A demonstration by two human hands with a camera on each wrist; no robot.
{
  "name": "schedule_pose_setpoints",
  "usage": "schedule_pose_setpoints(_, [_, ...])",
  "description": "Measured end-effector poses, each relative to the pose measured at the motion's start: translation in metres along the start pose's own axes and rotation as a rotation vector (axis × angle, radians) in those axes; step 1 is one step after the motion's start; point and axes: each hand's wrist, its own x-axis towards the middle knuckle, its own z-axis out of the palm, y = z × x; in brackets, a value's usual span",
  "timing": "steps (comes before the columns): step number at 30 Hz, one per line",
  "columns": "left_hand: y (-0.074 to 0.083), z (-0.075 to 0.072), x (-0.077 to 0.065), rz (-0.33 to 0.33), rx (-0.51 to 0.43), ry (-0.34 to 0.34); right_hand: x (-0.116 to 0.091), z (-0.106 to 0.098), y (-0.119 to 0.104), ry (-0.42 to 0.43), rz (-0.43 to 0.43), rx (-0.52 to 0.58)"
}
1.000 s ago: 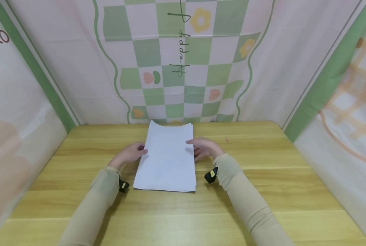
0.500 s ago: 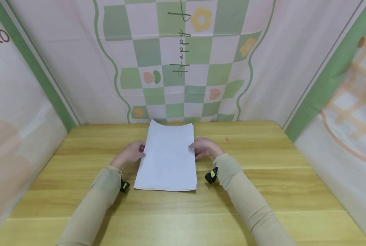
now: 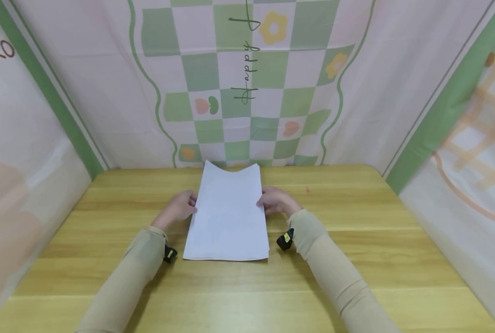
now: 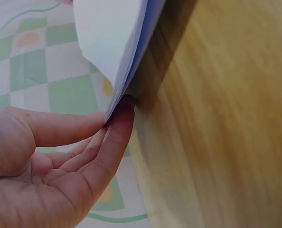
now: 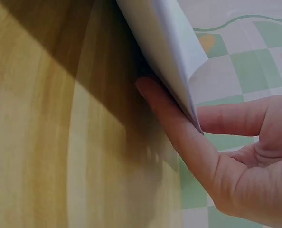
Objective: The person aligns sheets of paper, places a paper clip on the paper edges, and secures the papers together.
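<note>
A stack of white paper [image 3: 226, 217] lies lengthwise in front of me, its far end bowed so that both far corners curve up. My left hand [image 3: 181, 205] pinches the stack's left edge, and my right hand [image 3: 277, 200] pinches the right edge. In the left wrist view the left thumb [image 4: 70, 129] presses the top side while the fingers reach beneath the sheets [image 4: 115, 42]. The right wrist view has the right index finger [image 5: 179, 128] under the paper [image 5: 164, 52] and the thumb against its upper face. Both side edges are raised off the wood.
The stack is over a wooden table [image 3: 239, 300] with light grain. A printed curtain [image 3: 235, 69] with green checks hangs right behind the table's far edge, and more cloth hangs at both sides. A small reddish mark [image 3: 307, 189] is on the wood at right.
The far end of the paper bows more deeply than before. My right hand has slid slightly nearer along the right edge; the left hand has barely moved.
</note>
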Motion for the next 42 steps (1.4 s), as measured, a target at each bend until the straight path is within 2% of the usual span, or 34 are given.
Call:
schedule_pose_setpoints(4, [-0.001, 0.0, -0.001, 0.013, -0.015, 0.014, -0.002, 0.0, 0.0, 0.001, -0.011, 0.0])
schedule_pose_setpoints(17, [-0.003, -0.002, -0.006, -0.018, -0.116, 0.068, -0.006, 0.001, 0.003, 0.023, -0.026, 0.061])
schedule_pose_setpoints(32, [0.004, -0.002, -0.008, -0.055, -0.138, 0.136, -0.014, 0.009, 0.001, 0.089, -0.069, 0.104])
schedule_pose_setpoints(36, [0.006, -0.002, -0.009, -0.073, -0.173, 0.131, -0.014, 0.011, 0.001, 0.105, -0.089, 0.106])
schedule_pose_setpoints(42, [0.01, -0.002, -0.012, -0.101, -0.272, 0.139, -0.015, 0.013, -0.001, 0.122, -0.121, 0.116])
